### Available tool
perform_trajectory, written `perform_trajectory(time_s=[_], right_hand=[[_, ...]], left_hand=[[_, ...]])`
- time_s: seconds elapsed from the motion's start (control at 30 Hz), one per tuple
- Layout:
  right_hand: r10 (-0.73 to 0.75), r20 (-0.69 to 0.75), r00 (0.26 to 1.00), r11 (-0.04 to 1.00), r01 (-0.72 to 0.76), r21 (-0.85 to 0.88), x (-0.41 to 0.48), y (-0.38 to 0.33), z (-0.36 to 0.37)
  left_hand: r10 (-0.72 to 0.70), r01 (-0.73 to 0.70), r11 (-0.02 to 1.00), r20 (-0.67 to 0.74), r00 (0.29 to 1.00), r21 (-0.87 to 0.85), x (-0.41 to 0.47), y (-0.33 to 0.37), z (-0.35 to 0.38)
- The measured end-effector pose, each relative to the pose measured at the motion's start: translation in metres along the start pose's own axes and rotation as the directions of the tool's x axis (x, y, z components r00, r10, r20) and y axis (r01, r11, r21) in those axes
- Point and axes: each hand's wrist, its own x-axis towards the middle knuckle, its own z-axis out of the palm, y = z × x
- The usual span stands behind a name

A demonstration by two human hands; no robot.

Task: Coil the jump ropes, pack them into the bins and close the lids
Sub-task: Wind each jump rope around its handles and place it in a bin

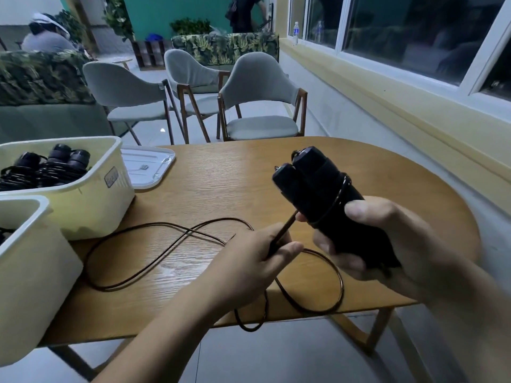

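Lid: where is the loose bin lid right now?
Head view, left side: the lid lies flat on the table, just beside the right wall of the far bin, towards the table's back edge.

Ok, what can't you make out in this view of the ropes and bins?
Head view:
The near cream plastic bin: cut off by the left edge; its wall hides most contents.
The small label on the far cream bin: too blurred to read.
Lower ends of the black jump rope handles: covered by the right hand.
Part of the thin dark cord: hidden behind the left hand.
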Motion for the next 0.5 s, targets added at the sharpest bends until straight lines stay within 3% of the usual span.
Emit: perform_trajectory(time_s=[0.17, 0.37, 0.43, 0.5], right_hand=[[0.003, -0.205, 0.979, 1.000, -0.009, -0.027, 0.004, 0.004, 0.003], [0.073, -0.456, 0.887, 0.946, -0.206, -0.249, 0.015, 0.018, 0.001], [0.075, -0.492, 0.867, 0.920, -0.250, -0.301, 0.016, 0.021, 0.000], [0.111, -0.453, 0.885, 0.941, -0.240, -0.240, 0.015, 0.019, -0.001]], left_hand=[[-0.037, 0.035, 0.996, 0.026, 0.999, 0.081, -0.001, 0.013, 0.007], [-0.042, 0.014, 0.917, 0.061, 0.997, 0.399, -0.006, 0.020, 0.012], [-0.028, 0.008, 0.911, 0.043, 0.999, 0.412, -0.008, 0.018, 0.008], [-0.032, 0.030, 0.936, 0.000, 1.000, 0.352, -0.009, 0.014, 0.002]])
